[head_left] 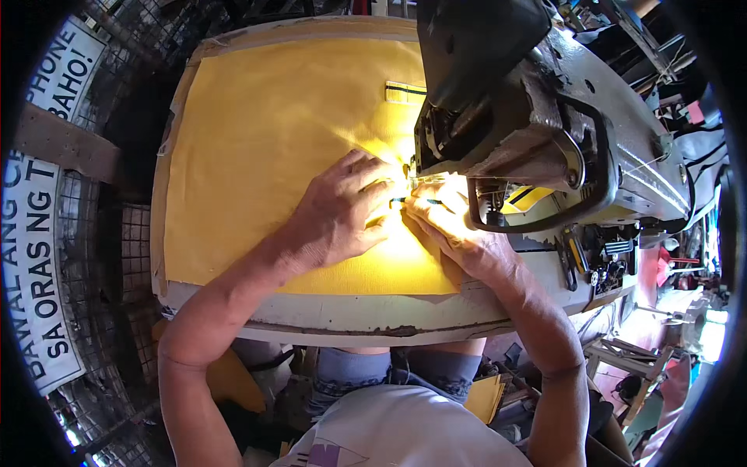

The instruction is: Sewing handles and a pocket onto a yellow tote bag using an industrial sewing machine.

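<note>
- Yellow sheet (257, 156): broad, smooth and roughly rectangular, it lies flat over most of the desk (327, 313), washed out by bright light at its right side, where the sewing machine (537, 117) covers part of it.
- Small yellow piece (405, 94): crossed by a dark stripe, it lies near the sheet's far edge.
- Dark strip (398, 200): narrow, it shows between the two hands, mostly hidden by fingers (373, 189) and glare.
</note>
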The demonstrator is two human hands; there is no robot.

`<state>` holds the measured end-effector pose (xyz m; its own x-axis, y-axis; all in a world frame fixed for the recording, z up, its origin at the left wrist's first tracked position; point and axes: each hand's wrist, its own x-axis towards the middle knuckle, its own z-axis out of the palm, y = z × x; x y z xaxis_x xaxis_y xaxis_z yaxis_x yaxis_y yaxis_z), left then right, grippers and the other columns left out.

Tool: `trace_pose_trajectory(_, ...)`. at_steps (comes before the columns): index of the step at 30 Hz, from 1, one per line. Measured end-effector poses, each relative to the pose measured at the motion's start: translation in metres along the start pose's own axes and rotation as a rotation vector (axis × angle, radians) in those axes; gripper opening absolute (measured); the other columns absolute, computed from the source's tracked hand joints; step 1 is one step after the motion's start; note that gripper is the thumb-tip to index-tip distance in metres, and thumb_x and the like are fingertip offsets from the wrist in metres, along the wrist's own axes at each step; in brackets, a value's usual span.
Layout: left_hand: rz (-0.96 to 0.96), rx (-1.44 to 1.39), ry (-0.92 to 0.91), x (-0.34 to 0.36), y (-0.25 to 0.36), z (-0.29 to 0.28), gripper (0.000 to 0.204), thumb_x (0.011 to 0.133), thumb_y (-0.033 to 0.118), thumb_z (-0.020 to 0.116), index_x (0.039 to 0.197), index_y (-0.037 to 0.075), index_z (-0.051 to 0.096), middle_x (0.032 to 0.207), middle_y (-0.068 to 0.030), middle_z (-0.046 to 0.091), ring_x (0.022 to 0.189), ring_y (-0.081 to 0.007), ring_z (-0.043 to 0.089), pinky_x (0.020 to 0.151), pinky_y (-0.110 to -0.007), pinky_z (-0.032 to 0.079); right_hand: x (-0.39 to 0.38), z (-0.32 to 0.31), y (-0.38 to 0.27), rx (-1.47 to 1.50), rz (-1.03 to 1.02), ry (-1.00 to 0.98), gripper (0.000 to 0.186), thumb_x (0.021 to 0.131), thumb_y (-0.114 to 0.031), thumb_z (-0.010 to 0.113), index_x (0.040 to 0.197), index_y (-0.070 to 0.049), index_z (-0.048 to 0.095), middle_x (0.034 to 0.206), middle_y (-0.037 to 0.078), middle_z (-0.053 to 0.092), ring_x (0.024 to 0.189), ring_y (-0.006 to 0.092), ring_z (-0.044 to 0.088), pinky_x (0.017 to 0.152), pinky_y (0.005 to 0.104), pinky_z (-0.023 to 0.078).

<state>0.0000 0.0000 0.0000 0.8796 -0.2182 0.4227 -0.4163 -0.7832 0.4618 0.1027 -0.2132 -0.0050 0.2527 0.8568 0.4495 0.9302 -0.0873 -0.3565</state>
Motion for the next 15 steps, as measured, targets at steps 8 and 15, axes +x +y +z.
trace_pose_trajectory(8, 0.031, 0.057, 0.038, -0.001, -0.003, 0.006, 0.033, 0.076, 0.011, 0.073, 0.106, -0.002, 0.065, 0.112, -0.0159, 0.060, 0.111, -0.0324, 0.058, 0.100, -0.044, 0.047, -0.005, 0.009, 0.001, -0.086, 0.006, -0.006, 0.028, 0.076, -0.003, 0.080, 0.103, -0.002, 0.073, 0.102, 0.013, 0.070, 0.095, 0.0302, 0.067, 0.084, 0.0397, 0.051)
trace_pose_trajectory(15, -0.026, -0.007, 0.013, -0.005, -0.004, 0.007, 0.048, 0.073, 0.014, 0.078, 0.115, -0.002, 0.060, 0.119, -0.0182, 0.057, 0.115, -0.0347, 0.055, 0.100, -0.047, 0.045, 0.008, 0.005, -0.005, -0.161, -0.101, 0.000, 0.025, 0.077, -0.003, 0.078, 0.101, -0.001, 0.073, 0.102, 0.013, 0.073, 0.092, 0.0281, 0.071, 0.079, 0.0379, 0.055)
